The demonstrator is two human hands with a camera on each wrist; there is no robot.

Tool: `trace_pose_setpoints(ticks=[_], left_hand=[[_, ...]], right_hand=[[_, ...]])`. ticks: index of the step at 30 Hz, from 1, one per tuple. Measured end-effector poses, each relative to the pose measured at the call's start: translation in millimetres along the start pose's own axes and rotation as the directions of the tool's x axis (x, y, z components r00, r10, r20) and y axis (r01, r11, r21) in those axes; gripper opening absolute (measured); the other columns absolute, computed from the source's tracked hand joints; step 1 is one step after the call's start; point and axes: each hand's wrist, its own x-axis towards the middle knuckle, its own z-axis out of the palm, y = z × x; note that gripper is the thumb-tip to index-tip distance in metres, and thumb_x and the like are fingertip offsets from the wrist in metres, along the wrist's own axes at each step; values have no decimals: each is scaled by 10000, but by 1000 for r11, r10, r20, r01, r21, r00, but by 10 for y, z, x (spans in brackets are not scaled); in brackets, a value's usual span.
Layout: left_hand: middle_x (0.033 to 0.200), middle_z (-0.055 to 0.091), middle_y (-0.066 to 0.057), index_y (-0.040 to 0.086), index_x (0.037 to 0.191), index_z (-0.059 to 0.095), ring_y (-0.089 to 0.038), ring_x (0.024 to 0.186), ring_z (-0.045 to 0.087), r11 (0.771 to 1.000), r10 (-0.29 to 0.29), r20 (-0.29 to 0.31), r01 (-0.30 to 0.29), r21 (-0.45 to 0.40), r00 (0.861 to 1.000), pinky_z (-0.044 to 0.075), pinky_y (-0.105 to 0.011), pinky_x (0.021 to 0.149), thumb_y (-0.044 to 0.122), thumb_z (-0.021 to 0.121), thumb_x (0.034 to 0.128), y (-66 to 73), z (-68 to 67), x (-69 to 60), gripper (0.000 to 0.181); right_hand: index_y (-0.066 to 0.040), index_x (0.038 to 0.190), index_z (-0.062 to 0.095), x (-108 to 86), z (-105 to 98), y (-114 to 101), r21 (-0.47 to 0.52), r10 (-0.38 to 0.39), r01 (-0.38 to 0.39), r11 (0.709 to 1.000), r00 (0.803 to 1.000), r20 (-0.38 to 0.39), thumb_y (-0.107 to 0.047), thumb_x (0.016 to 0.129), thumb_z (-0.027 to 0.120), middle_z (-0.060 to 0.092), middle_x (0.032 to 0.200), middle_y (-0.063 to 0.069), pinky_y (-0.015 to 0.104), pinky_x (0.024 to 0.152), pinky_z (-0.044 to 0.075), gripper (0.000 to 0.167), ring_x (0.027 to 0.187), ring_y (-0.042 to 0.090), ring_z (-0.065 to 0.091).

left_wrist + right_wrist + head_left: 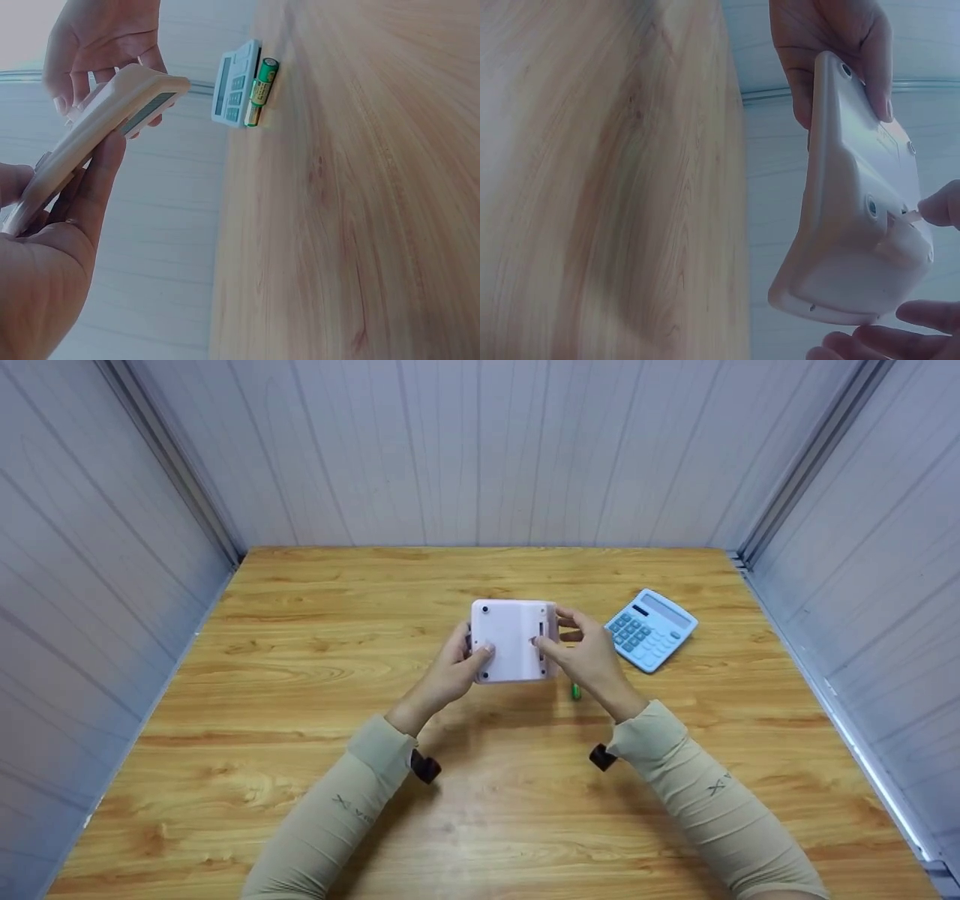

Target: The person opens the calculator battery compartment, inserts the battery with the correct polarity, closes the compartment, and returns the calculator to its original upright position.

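Note:
A pale pink calculator (514,641) is held above the table with its back turned up. My left hand (454,664) grips its left edge, thumb on the back and fingers underneath. At the other end, my right hand (592,656) has its thumb on the back at a dark slot and its other fingers around the edge. In the right wrist view, that thumb touches a small pale flap (909,216) at the slot. Green batteries (264,82) lie on the table, partly hidden by the right hand in the head view.
A light blue calculator (651,630) lies face up to the right of the hands. The wooden table (315,607) is bounded by pale panel walls (480,457) at the back and sides. Both wrists carry small black cameras (426,769).

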Motion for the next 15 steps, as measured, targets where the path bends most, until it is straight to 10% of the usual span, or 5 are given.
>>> trace_pose_setpoints(ticks=[15], left_hand=[[1434,618,-326,-45,1545,372,-396,1275,689,1000,-3,-14,3,-1,1000,627,-525,1031,31,475,1129,-36,39,26,436]], right_hand=[[-1,1308,747,-52,5,23,1,-146,147,989,985,-93,-119,938,833,754,1229,195,444,917,620,398,1049,322,693]])
